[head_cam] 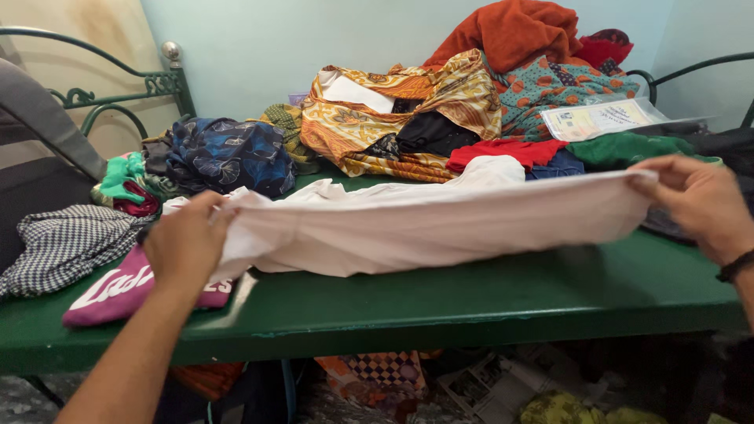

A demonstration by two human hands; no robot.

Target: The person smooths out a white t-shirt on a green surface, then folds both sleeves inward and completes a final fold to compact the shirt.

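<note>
Here, left hand (pixel 187 242) and right hand (pixel 701 202) each pinched shut on opposite ends of pale pink cotton cloth (pixel 416 224), stretching it taut and flat above green painted bench (pixel 471 302).

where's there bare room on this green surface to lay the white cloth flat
The bare room on the green surface is the front strip, between the white cloth and the near edge, widest toward the right hand. By the left hand, the magenta garment and checked cloth crowd it. The clothes pile fills the back.
</note>
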